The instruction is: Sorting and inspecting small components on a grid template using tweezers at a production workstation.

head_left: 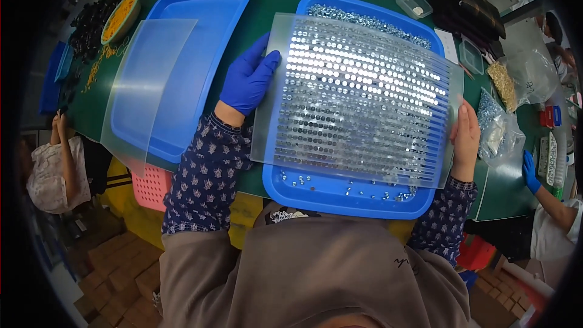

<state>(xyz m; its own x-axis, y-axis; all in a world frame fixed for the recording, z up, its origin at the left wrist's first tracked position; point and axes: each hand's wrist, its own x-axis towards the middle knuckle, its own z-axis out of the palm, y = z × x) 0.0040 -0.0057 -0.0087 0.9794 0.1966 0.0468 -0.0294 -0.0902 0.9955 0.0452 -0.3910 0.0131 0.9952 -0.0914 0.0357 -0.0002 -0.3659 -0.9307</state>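
Note:
Between my two hands I hold a clear slotted plate [358, 100] filled with rows of small round shiny metal pieces. My left hand [249, 77], in a blue glove, grips its left edge, thumb on top. Bare, my right hand [466, 136] has its fingers closed round the right edge. Beneath the plate lies a blue tray [346, 202]; loose metal pieces [370, 19] are heaped at its far end, and a few are scattered at its near end. The plate hides the tray's middle.
A second blue tray [212, 18] stands at left, with a frosted clear sheet [136, 97] lying across it. A bowl of yellow bits [121, 17] sits farther left. Clear bags of small parts [501, 85] lie at right. Co-workers sit at both sides, one with a blue-gloved hand [530, 171].

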